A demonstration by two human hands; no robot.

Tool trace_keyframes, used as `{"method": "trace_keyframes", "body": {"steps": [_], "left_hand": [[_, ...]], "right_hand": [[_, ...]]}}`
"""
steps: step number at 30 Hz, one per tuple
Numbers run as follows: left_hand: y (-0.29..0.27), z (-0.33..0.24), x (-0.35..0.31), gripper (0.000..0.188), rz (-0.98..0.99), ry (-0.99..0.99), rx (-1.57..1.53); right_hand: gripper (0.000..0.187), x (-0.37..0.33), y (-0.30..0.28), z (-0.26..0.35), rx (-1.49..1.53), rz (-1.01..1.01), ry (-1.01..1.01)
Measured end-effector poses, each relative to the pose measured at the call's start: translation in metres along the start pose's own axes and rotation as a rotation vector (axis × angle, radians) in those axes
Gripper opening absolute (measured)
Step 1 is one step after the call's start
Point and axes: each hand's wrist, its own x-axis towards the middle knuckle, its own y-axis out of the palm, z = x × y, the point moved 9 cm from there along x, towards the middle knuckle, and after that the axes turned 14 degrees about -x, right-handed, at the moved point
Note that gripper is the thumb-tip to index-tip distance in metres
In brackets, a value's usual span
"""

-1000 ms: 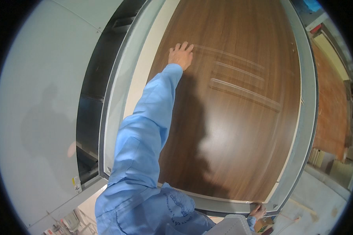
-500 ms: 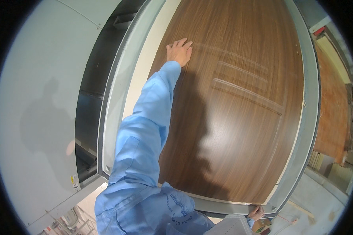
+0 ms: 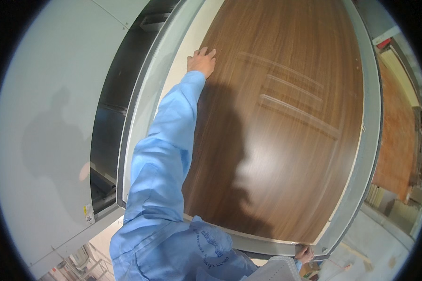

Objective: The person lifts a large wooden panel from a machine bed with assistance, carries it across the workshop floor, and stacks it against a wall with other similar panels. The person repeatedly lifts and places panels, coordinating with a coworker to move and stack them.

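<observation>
Walnut-brown door panel (image 3: 286,136) lies in a grey frame (image 3: 368,154). Left hand (image 3: 201,60) rests flat on it, fingers spread. Right hand (image 3: 305,254) grips the frame's near edge, fingers curled.

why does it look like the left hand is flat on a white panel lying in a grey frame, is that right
Not quite: the panel is dark brown wood grain, not white. The head view shows the left hand flat near its far left edge, the panel lying in the grey frame. Only a pale strip runs beside the hand.
</observation>
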Motion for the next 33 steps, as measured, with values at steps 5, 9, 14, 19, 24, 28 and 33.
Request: {"method": "trace_keyframes", "body": {"steps": [5, 9, 14, 19, 24, 28, 33], "left_hand": [[0.001, 0.02, -0.023, 0.045, -0.033, -0.007, -0.048], [-0.002, 0.041, -0.076, 0.053, -0.049, -0.006, -0.13], [-0.021, 0.046, -0.203, 0.053, -0.023, 0.042, -0.122], [-0.048, 0.025, -0.316, 0.056, 0.099, 0.013, 0.059], [-0.053, -0.011, -0.39, 0.061, 0.24, 0.012, 0.026], [-0.048, -0.03, -0.417, 0.062, 0.241, 0.038, -0.07], [-0.046, -0.028, -0.422, 0.062, 0.215, 0.028, -0.108]], "right_hand": [[0.042, 0.001, -0.005, 0.003, -0.003, -0.064, -0.03], [0.041, -0.001, -0.001, -0.001, 0.052, -0.06, -0.037], [0.033, -0.004, -0.006, -0.004, 0.069, -0.111, 0.005], [0.027, -0.002, -0.013, -0.004, 0.107, -0.079, 0.065], [0.025, -0.005, -0.031, -0.002, 0.14, -0.147, 0.075], [0.024, -0.01, -0.04, -0.003, 0.212, -0.179, 0.08], [0.026, -0.014, -0.048, -0.007, 0.23, -0.219, 0.128]]}}
